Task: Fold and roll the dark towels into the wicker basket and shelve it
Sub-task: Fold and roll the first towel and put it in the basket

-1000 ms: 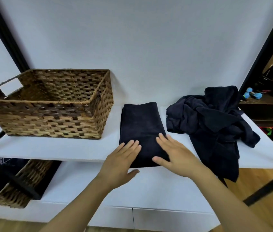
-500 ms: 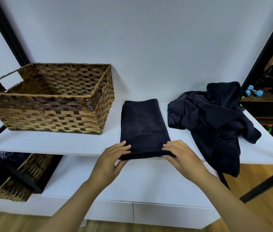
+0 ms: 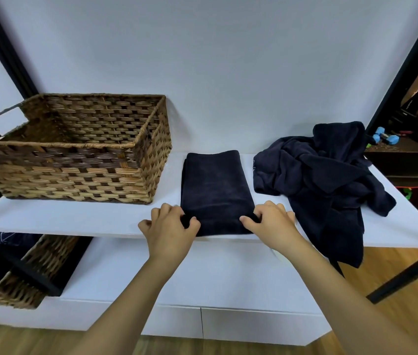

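Both hands, left (image 3: 169, 228) and right (image 3: 270, 221), pinch the soft towel (image 3: 214, 185) at the desk's (image 3: 74, 216) front edge. It looks light and floppy; grip both near corners.

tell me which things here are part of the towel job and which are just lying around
Part of the job:
folded towel, gripped at its near end by left hand and right hand
wicker basket
heap of dark towels

Just lying about:
blue dumbbells
second basket on the lower shelf
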